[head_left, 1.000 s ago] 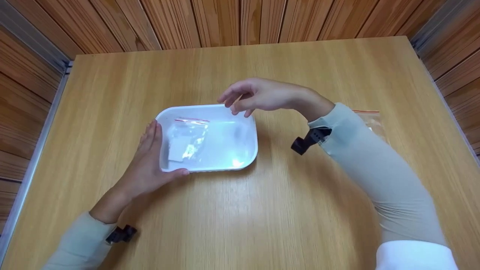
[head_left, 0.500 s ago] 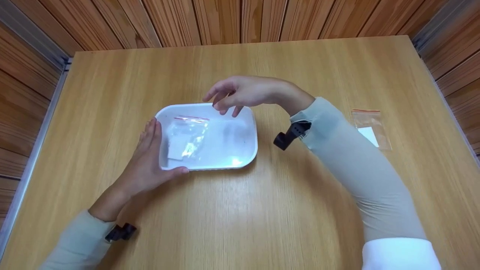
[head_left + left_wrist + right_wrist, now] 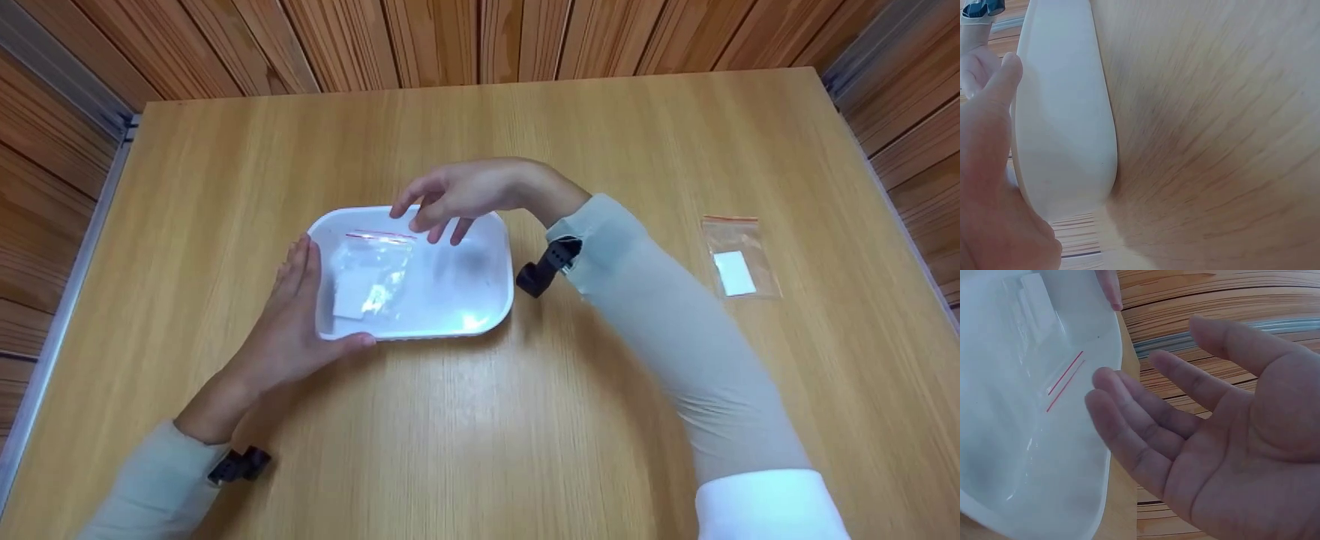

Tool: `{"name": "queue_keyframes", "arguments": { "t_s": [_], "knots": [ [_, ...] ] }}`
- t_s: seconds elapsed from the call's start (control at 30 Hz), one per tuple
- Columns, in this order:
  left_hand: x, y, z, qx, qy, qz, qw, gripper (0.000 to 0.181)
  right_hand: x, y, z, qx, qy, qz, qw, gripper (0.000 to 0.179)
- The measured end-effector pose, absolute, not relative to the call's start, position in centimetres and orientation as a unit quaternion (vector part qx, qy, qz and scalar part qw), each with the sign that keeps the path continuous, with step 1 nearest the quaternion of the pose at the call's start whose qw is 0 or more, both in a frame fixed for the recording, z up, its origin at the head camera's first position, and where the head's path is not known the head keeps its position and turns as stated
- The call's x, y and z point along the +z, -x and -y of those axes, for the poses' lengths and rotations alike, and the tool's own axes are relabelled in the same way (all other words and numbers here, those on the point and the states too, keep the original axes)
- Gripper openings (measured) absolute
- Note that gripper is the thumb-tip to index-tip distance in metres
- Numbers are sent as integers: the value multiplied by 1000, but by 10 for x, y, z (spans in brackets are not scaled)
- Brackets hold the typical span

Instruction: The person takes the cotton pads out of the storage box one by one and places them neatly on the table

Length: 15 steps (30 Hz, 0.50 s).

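Note:
A white rectangular tray (image 3: 450,300) with rounded corners sits on the table. Inside its left half lies a clear zip-lock bag (image 3: 375,277) with a red-striped top and a white piece in it. My left hand (image 3: 289,330) rests against the tray's left end, fingers straight along the side, thumb stretched along the front rim. Over the tray's far rim hovers my right hand (image 3: 465,195), fingers loosely bent and holding nothing. The right wrist view shows that palm (image 3: 1230,444) bare beside the tray, with the bag's red stripes nearby.
Another zip-lock bag (image 3: 742,259) with a white piece lies on the right part of the wooden table (image 3: 480,420). Slatted wooden walls (image 3: 442,45) stand behind and at both sides. Metal rails (image 3: 56,322) edge the table.
My right hand has moved left over the tray's far rim, and its arm has uncovered the bag on the right. My left hand and the tray stay nearly where they were.

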<state>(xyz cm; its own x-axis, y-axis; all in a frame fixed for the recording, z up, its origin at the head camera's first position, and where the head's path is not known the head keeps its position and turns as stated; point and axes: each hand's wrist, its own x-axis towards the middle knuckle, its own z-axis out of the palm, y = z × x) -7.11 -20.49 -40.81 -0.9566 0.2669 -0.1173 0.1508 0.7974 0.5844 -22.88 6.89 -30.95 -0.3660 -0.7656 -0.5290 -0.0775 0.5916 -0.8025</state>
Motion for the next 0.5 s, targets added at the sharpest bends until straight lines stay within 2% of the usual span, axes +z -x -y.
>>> {"name": "queue_keyframes", "arguments": {
  "t_s": [0.2,0.5],
  "knots": [
    [-407,69,204,298,-108,-944,95,138,-310,231,-58,-320,270,-753,507,49],
    [-408,70,205,294,-110,-945,93,137,-319,234,-40,-287,255,-771,508,48]
  ]
}}
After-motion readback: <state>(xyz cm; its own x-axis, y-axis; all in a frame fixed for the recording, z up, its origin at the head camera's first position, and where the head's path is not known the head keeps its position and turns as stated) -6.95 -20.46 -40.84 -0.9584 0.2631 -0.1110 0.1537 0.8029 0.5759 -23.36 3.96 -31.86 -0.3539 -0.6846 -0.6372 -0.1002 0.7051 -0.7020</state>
